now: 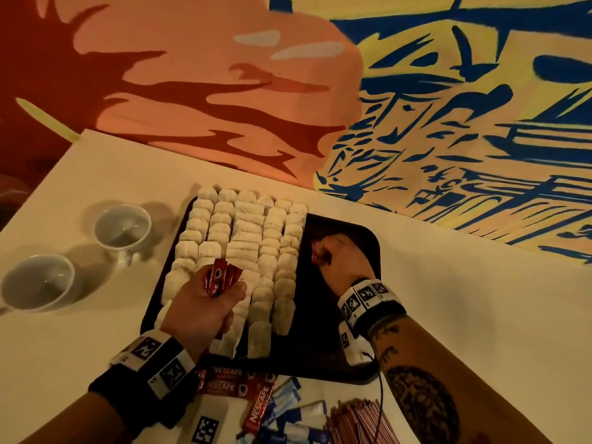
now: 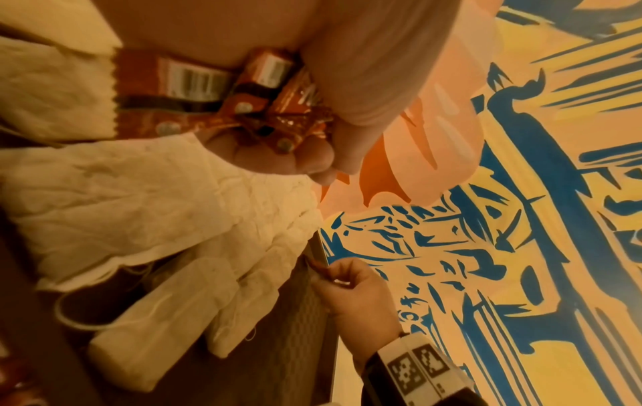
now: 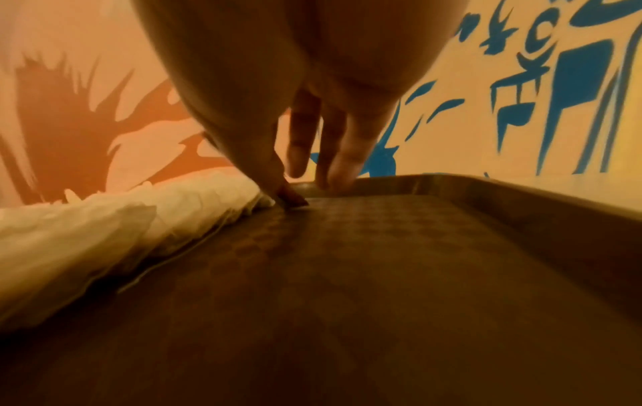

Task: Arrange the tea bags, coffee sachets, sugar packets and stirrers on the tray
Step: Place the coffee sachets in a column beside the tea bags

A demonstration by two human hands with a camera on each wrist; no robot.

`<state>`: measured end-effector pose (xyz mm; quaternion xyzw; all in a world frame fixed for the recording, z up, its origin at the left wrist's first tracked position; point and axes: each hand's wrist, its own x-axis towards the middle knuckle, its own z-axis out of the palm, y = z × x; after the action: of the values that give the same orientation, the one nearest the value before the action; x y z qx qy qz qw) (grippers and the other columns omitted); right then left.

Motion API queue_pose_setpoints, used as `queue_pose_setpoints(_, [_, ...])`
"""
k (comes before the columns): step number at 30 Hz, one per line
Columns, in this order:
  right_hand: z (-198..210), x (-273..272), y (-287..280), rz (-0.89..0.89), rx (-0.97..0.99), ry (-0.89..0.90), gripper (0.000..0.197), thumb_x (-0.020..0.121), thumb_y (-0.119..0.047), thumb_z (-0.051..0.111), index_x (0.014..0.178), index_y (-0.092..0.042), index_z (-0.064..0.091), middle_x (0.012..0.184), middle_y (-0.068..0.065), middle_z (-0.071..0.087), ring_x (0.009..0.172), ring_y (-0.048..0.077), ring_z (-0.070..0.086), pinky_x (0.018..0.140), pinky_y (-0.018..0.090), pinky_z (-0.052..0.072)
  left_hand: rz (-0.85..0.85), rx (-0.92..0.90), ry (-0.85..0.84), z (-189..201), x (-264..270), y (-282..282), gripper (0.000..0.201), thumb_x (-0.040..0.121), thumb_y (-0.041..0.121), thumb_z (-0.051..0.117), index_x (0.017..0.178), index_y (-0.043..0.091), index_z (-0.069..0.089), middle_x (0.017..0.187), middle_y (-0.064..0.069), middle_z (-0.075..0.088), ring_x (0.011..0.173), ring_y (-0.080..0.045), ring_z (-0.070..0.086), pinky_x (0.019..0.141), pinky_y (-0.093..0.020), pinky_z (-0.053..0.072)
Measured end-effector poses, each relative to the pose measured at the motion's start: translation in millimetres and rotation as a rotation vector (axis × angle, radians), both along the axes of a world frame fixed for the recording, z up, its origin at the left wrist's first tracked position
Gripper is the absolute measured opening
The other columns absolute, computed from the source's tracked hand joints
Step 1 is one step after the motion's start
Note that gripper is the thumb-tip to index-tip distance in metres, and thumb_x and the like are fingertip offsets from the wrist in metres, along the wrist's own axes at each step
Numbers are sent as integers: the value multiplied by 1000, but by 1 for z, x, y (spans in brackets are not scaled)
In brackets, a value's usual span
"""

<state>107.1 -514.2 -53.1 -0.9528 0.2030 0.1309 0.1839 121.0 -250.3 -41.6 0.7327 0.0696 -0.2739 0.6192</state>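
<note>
Tea bags [image 1: 243, 251] fill the tray's [image 1: 368, 238] left part; its right part lies bare to the rim. Left hand [image 1: 205, 302] grips a bunch of coffee sachets [image 1: 221, 277] over the tea bags. Right hand [image 1: 339, 254] pinches one sachet [image 1: 315, 251] beside the bags' edge.

The tray [image 1: 368, 357] is bare along its right part, an open strip of dark floor between the rows of tea bags [image 1: 243, 248] filling its left part and its raised right rim, though the right hand [image 1: 342, 257] sits at the strip's far end. The left hand [image 1: 208, 306] hangs above the near tea bags. On the tabletop [image 1: 480, 315], two cups [image 1: 123, 227] block the tray's left side, and loose sachets [image 1: 237, 384] and stirrers [image 1: 355, 421] crowd the near edge.
</note>
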Motion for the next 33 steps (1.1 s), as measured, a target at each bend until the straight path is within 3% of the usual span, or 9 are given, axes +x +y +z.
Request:
queue_pose_setpoints(3, [-7,-10,-3,-4,24,140,32,87,-12,63,117,-23,61,127,3,53,120,24,51,105,34,43,-22,-1,-24,3,0,-2,8,92,24,67,95,17,63,57,-13,59,47,-21,51,48,-31,44])
queue_pose_setpoints(6, [-7,-14,1,-75,47,65,32,88,-12,58,118,-21,62,127,4,54,118,24,53,104,34,44,-24,-13,-24,0,1,-3,9,91,25,68,95,18,64,60,-17,62,47,-24,50,50,-33,43])
queue_pose_setpoints(9, [-10,-5,8,-267,61,-11,30,95,-30,57,122,-17,59,121,6,59,111,23,58,94,33,48,-38,-12,-19,-1,0,-5,10,91,24,68,93,15,63,52,-10,56,46,-23,49,49,-31,42])
queue_pose_setpoints(11, [-14,7,10,-397,91,25,45,93,-44,61,126,-15,55,121,8,61,112,26,60,94,36,50,-40,-7,-14,0,0,-7,11,92,23,67,92,13,62,50,-9,54,46,-23,48,48,-30,41])
queue_pose_setpoints(13, [-17,20,10,-445,73,100,56,90,-48,67,129,-12,51,125,10,60,117,29,59,95,37,49,-34,-3,-9,-1,1,-8,11,91,22,68,92,13,63,51,-9,54,46,-23,49,49,-31,42])
queue_pose_setpoints(22, [-30,47,3,-213,9,89,52,89,-28,71,139,-21,55,136,8,59,126,26,55,106,36,46,-14,14,13,-6,2,1,10,89,26,70,93,21,62,54,-6,57,48,-23,53,52,-34,47])
queue_pose_setpoints(27, [-36,55,1,-174,15,70,46,88,-25,70,133,-22,61,130,8,64,121,26,59,103,39,50,8,-34,70,-5,3,-1,10,91,24,67,94,15,62,53,-2,59,47,-21,52,49,-32,44])
queue_pose_setpoints(33, [-43,54,-1,-167,44,48,43,86,-28,69,129,-28,64,123,6,66,115,26,62,99,40,53,70,-180,244,9,4,-13,13,98,23,56,100,11,62,78,-9,67,54,-21,54,47,-28,43])
